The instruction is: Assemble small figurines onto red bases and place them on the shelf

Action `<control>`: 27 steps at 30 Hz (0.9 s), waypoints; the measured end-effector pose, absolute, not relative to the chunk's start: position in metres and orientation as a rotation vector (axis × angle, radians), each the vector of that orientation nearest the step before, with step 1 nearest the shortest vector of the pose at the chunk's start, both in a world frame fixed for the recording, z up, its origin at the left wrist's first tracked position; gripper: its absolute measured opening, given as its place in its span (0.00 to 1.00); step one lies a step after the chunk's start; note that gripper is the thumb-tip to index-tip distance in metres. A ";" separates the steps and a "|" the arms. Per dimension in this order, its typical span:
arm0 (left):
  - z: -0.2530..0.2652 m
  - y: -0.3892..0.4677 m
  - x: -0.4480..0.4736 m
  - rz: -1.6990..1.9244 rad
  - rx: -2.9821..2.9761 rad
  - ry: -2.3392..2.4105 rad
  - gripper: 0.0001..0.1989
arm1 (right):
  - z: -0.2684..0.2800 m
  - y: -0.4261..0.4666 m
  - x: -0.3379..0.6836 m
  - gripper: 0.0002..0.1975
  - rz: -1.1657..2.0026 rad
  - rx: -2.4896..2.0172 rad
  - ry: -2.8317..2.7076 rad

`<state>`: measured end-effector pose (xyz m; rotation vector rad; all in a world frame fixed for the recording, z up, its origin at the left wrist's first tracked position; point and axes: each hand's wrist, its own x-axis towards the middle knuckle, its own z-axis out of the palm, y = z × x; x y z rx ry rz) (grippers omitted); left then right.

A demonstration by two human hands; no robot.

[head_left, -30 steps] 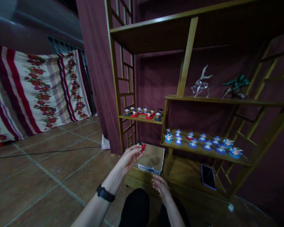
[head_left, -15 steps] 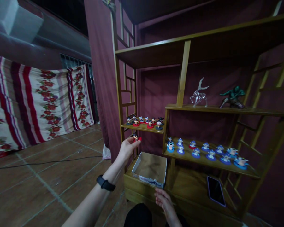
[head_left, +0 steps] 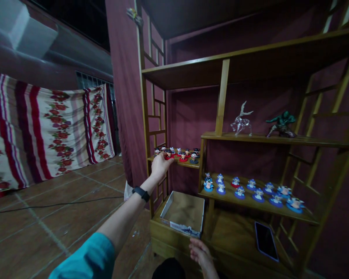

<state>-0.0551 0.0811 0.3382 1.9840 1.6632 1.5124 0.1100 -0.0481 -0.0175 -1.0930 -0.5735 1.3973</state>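
Observation:
My left hand point(head_left: 160, 167) reaches to the small left shelf point(head_left: 180, 162), its fingers closed on a small figurine point(head_left: 169, 154) with dark hair and a red base. Whether that base touches the shelf, I cannot tell. Around it stand several similar figurines, among them one on a red base point(head_left: 183, 156) and one on a dark base point(head_left: 194, 157). Low in front, my right hand point(head_left: 201, 254) holds nothing, its fingers loosely bent and apart. It is just below an open cardboard box point(head_left: 180, 228) with nothing visible inside.
On the lower right shelf point(head_left: 244, 202) stand several blue and purple figurines point(head_left: 240, 192). Above them are a clear deer figure point(head_left: 241, 124) and a green crouching figure point(head_left: 282, 124). A phone point(head_left: 266, 241) lies at the bottom right. A cable point(head_left: 61, 202) crosses the floor.
My left hand has moved up and forward with the figurine, from in front of and below the small shelf to its front edge. My right hand stays near the box.

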 end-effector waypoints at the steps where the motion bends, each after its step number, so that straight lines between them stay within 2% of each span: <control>1: 0.339 0.083 -0.053 1.498 2.014 1.724 0.20 | -0.019 -0.047 0.110 0.21 1.398 -1.093 -0.574; 7: 0.333 0.094 -0.046 1.395 2.098 1.932 0.26 | -0.022 -0.046 0.112 0.21 1.408 -1.077 -0.605; 16: 0.330 0.111 -0.030 1.286 2.151 2.168 0.28 | -0.026 -0.044 0.113 0.22 1.406 -1.079 -0.629; 27: 0.319 0.107 -0.031 1.283 2.221 2.111 0.15 | -0.026 -0.043 0.113 0.24 1.399 -1.100 -0.641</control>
